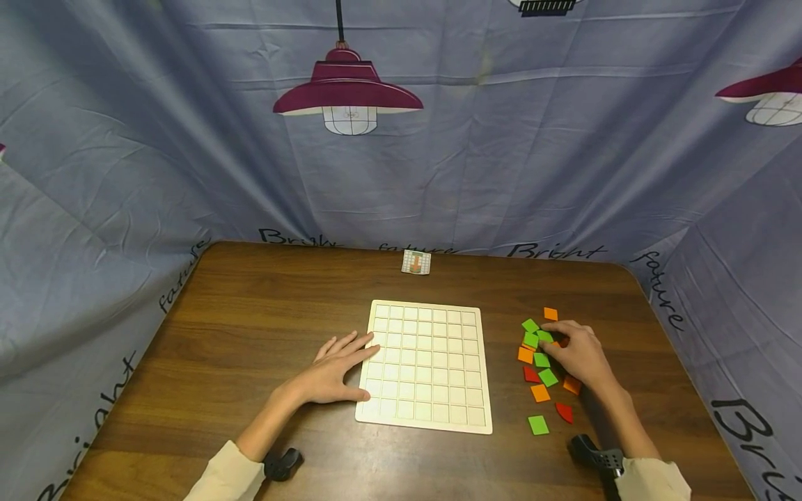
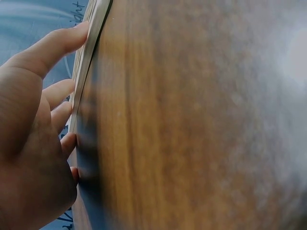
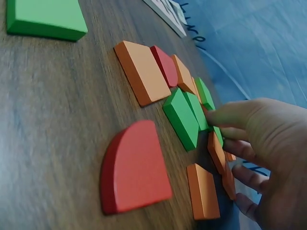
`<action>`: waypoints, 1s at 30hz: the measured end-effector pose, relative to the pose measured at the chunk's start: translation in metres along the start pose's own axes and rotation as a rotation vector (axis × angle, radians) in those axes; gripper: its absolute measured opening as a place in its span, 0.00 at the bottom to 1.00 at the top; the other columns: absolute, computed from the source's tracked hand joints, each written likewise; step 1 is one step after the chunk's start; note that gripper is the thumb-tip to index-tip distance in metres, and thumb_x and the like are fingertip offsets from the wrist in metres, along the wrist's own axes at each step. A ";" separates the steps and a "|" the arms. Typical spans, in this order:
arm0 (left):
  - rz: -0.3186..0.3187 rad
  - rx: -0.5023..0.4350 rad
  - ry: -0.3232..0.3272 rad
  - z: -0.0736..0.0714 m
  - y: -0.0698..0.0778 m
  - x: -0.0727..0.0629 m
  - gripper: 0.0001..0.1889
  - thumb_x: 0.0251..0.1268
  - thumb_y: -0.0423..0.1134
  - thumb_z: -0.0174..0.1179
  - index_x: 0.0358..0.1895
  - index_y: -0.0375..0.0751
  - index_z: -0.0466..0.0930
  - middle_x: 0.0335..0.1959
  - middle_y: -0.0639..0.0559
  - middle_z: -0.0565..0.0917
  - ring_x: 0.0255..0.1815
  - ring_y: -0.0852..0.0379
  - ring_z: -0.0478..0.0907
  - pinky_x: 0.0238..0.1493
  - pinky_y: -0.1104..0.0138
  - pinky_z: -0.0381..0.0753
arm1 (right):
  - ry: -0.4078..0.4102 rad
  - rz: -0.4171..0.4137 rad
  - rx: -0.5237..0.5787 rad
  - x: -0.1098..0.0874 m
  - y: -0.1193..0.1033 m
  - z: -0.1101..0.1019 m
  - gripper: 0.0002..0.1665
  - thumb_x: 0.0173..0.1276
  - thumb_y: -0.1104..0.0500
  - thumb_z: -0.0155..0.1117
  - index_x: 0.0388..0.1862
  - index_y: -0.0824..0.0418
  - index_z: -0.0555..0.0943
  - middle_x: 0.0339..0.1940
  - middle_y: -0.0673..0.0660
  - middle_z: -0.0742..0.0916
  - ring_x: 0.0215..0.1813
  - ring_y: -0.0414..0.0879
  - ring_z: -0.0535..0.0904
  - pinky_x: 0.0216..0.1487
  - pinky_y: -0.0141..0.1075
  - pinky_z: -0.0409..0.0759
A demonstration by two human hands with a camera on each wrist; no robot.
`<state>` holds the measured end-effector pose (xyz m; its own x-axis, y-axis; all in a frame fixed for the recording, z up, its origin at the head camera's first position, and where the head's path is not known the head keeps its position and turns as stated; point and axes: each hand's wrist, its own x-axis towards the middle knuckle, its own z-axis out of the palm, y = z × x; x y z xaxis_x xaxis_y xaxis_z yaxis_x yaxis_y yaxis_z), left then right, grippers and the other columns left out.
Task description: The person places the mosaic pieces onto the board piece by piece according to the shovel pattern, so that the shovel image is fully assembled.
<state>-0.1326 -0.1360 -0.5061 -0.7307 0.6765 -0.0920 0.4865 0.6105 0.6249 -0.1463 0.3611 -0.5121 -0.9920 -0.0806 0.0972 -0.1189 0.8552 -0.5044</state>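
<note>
A pale gridded board (image 1: pixel 426 367) lies flat on the table. At its left edge is my left hand (image 1: pixel 332 369), fingers spread, index fingertip on the rim and thumb by the lower left side. The left wrist view shows this hand (image 2: pixel 29 110) against the board's side edge. My right hand (image 1: pixel 579 351) is over a cluster of coloured pieces, thumb and forefinger on either side of a green square tile (image 1: pixel 544 337); I cannot tell whether they pinch it. In the right wrist view, the hand (image 3: pixel 268 148) reaches among green and orange tiles, its thumb tip beside them.
Around the cluster lie orange tiles (image 1: pixel 540 393), a green tile (image 1: pixel 538 425) and a red quarter-round piece (image 1: pixel 564 412). A small printed pattern card (image 1: pixel 416 262) sits at the table's back edge. A printed curtain (image 1: pixel 438 174) hangs behind the wooden table (image 1: pixel 250 306).
</note>
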 end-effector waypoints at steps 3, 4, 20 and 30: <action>-0.001 0.001 0.002 0.001 0.000 0.000 0.45 0.60 0.55 0.68 0.78 0.46 0.60 0.80 0.47 0.53 0.80 0.39 0.41 0.71 0.37 0.34 | -0.024 -0.001 0.008 -0.002 -0.002 -0.002 0.24 0.63 0.59 0.72 0.57 0.67 0.82 0.59 0.72 0.79 0.52 0.69 0.70 0.48 0.64 0.67; -0.001 0.003 0.004 0.001 0.000 -0.001 0.45 0.60 0.55 0.68 0.78 0.46 0.60 0.80 0.48 0.53 0.80 0.39 0.41 0.71 0.37 0.35 | -0.030 0.000 0.011 -0.003 -0.002 -0.002 0.24 0.63 0.59 0.72 0.57 0.68 0.82 0.59 0.72 0.79 0.53 0.69 0.70 0.49 0.64 0.67; 0.003 0.011 0.009 0.001 0.000 -0.001 0.45 0.60 0.55 0.68 0.78 0.47 0.61 0.80 0.48 0.53 0.80 0.40 0.41 0.71 0.37 0.35 | 0.112 -0.040 -0.084 -0.004 0.002 0.001 0.18 0.62 0.54 0.73 0.47 0.64 0.86 0.42 0.65 0.87 0.45 0.64 0.73 0.41 0.58 0.59; -0.003 0.029 -0.016 0.000 -0.001 0.000 0.45 0.61 0.56 0.67 0.79 0.47 0.59 0.81 0.48 0.51 0.80 0.40 0.40 0.72 0.38 0.34 | 0.157 -0.103 0.116 0.007 -0.027 0.002 0.16 0.63 0.58 0.72 0.48 0.64 0.87 0.48 0.67 0.86 0.54 0.65 0.73 0.50 0.63 0.69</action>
<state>-0.1328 -0.1364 -0.5069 -0.7242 0.6813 -0.1065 0.4986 0.6239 0.6018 -0.1500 0.3370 -0.4993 -0.9565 -0.0762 0.2815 -0.2327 0.7811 -0.5795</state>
